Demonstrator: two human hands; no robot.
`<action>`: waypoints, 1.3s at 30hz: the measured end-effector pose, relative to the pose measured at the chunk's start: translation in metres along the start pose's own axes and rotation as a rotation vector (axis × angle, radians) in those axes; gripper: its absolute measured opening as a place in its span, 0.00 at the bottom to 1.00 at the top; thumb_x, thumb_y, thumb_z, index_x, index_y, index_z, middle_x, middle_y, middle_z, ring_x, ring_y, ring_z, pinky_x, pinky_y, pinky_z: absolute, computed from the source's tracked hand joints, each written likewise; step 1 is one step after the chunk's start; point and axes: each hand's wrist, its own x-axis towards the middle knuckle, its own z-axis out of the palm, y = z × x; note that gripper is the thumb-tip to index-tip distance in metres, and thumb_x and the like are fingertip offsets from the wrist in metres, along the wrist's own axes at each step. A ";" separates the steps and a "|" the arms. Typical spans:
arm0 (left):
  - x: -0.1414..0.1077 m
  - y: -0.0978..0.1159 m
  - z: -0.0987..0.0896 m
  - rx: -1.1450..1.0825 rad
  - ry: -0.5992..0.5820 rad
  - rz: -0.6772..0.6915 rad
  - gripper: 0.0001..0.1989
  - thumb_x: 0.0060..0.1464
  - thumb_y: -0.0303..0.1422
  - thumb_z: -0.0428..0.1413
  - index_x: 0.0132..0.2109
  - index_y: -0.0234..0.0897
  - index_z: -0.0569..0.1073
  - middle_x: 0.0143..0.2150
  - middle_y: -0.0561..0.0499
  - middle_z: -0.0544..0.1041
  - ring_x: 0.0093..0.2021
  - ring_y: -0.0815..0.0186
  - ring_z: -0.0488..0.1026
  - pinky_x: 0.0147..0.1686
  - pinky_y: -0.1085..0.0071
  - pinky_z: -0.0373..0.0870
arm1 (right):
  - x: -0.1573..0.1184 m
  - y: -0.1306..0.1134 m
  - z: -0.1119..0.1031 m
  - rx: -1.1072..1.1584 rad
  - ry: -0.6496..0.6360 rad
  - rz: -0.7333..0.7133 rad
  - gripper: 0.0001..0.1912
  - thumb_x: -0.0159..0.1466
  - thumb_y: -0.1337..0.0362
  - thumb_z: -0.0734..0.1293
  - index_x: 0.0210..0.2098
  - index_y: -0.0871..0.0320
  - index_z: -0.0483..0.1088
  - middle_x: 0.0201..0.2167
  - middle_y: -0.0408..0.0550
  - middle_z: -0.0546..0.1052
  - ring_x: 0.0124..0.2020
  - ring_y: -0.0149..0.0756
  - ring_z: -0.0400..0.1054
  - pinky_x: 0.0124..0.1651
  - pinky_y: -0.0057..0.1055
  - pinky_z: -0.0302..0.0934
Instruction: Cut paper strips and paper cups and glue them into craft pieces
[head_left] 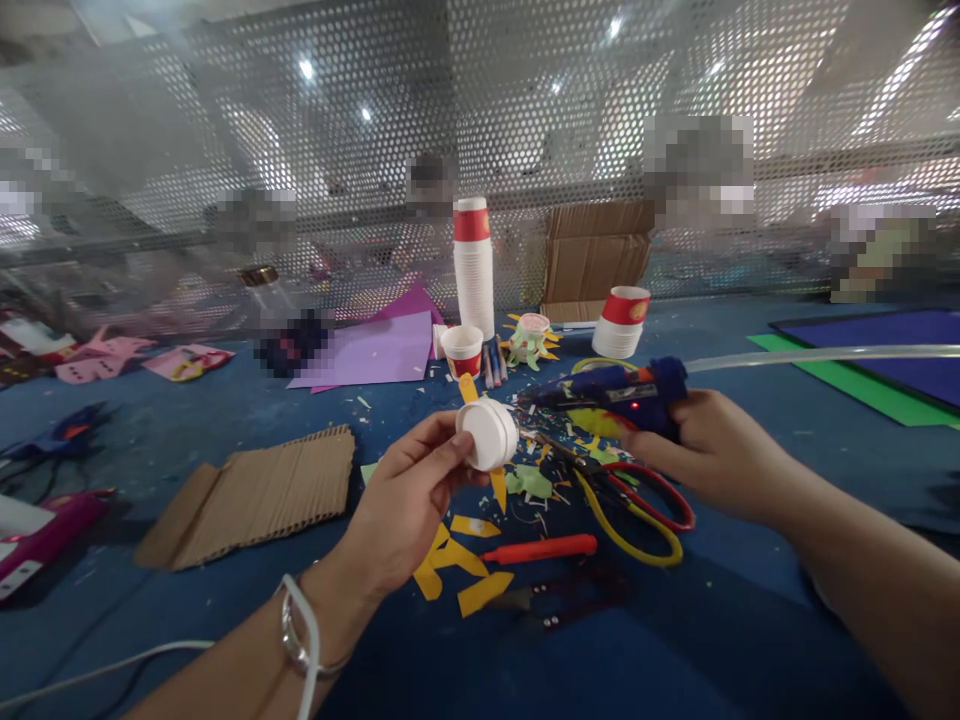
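Left hand [405, 505]: fingers pinched the white cup [491, 434] at centre. Right hand [716, 455]: fingers closed around the glue gun [637, 392], 2 o'clock from it. Nested cups [474, 285] stood at 12 o'clock.

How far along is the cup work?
Looks done: the decorated cup farther back, with yellow points and green strips. In hand: white cup in the left hand, yellow pieces showing above and below; glue gun in the right hand. Probably left: loose yellow strips on the table. Final count: can't tell.
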 end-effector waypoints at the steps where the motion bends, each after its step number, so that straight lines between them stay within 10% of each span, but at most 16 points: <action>1: 0.000 0.000 0.000 -0.019 0.013 -0.025 0.07 0.49 0.29 0.67 0.37 0.33 0.81 0.34 0.49 0.78 0.33 0.69 0.74 0.31 0.77 0.73 | 0.002 0.002 -0.003 -0.042 -0.011 0.060 0.18 0.52 0.51 0.61 0.13 0.54 0.57 0.12 0.41 0.59 0.16 0.28 0.51 0.18 0.29 0.47; 7: 0.005 0.000 -0.003 -0.119 0.131 -0.155 0.06 0.46 0.24 0.67 0.34 0.31 0.80 0.30 0.47 0.79 0.29 0.68 0.74 0.28 0.76 0.74 | 0.011 0.015 -0.025 -0.129 0.011 0.313 0.19 0.53 0.47 0.65 0.16 0.55 0.63 0.11 0.43 0.66 0.13 0.31 0.57 0.19 0.31 0.51; 25: 0.004 0.002 -0.001 -0.118 0.180 -0.154 0.04 0.46 0.22 0.66 0.33 0.29 0.81 0.29 0.47 0.79 0.27 0.69 0.74 0.27 0.77 0.73 | 0.022 0.055 -0.039 -0.183 0.132 0.443 0.24 0.56 0.41 0.66 0.25 0.58 0.70 0.13 0.45 0.71 0.15 0.34 0.63 0.21 0.33 0.54; 32: 0.004 0.001 -0.001 -0.128 0.206 -0.150 0.04 0.45 0.23 0.66 0.32 0.28 0.82 0.27 0.46 0.78 0.27 0.69 0.74 0.27 0.77 0.73 | 0.024 0.055 -0.031 -0.139 0.203 0.447 0.25 0.59 0.46 0.66 0.43 0.61 0.75 0.25 0.50 0.78 0.19 0.36 0.68 0.26 0.35 0.60; 36: 0.005 0.000 -0.001 -0.124 0.217 -0.149 0.04 0.44 0.23 0.66 0.32 0.28 0.82 0.26 0.47 0.78 0.26 0.70 0.74 0.26 0.78 0.72 | 0.019 0.044 -0.027 -0.387 0.358 0.273 0.16 0.59 0.52 0.69 0.38 0.58 0.77 0.29 0.53 0.79 0.32 0.43 0.73 0.36 0.38 0.62; 39: 0.005 0.000 -0.001 -0.125 0.221 -0.140 0.04 0.43 0.23 0.67 0.30 0.29 0.81 0.26 0.48 0.78 0.26 0.70 0.74 0.26 0.79 0.72 | 0.011 0.027 -0.012 -0.585 0.628 -0.158 0.12 0.61 0.56 0.69 0.37 0.59 0.77 0.35 0.55 0.79 0.40 0.48 0.71 0.47 0.44 0.61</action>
